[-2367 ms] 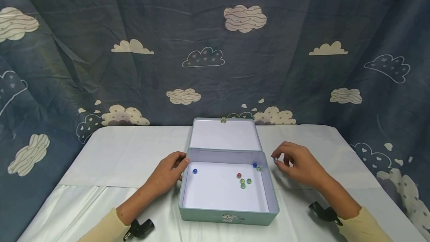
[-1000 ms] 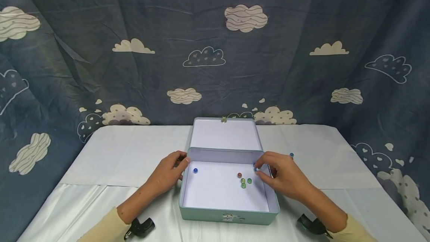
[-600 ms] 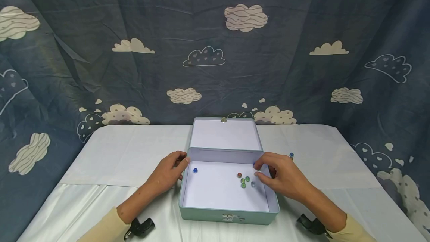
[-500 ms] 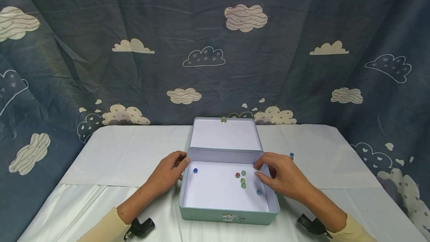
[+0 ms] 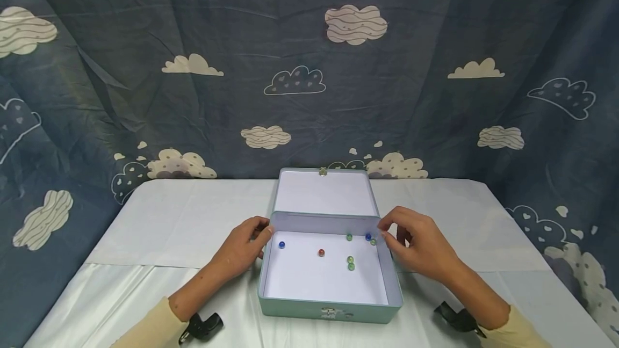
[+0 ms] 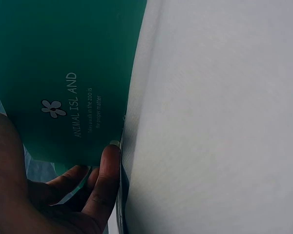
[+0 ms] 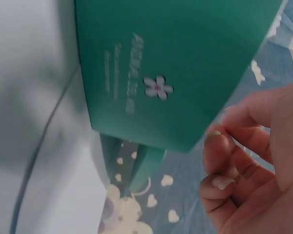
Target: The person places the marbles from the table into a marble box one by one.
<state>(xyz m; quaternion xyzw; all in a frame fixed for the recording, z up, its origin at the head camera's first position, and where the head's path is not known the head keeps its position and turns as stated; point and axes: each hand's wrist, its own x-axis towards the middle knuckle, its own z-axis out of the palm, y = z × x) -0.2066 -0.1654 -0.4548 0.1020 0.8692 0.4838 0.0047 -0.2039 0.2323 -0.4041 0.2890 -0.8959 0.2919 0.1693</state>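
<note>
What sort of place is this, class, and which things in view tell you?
Probably a makeshift recording corner: a cloud-print curtain hangs behind a white-draped table, and there is a small black device at each wrist.

Dark cloud-print curtain (image 5: 309,111) behind white tablecloth (image 5: 193,219).

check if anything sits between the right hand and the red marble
Yes. The box's right wall stands beside the right hand, and a blue marble and a green marble lie just inside that wall, toward the red marble. The open lid is behind, out of the way.
</note>
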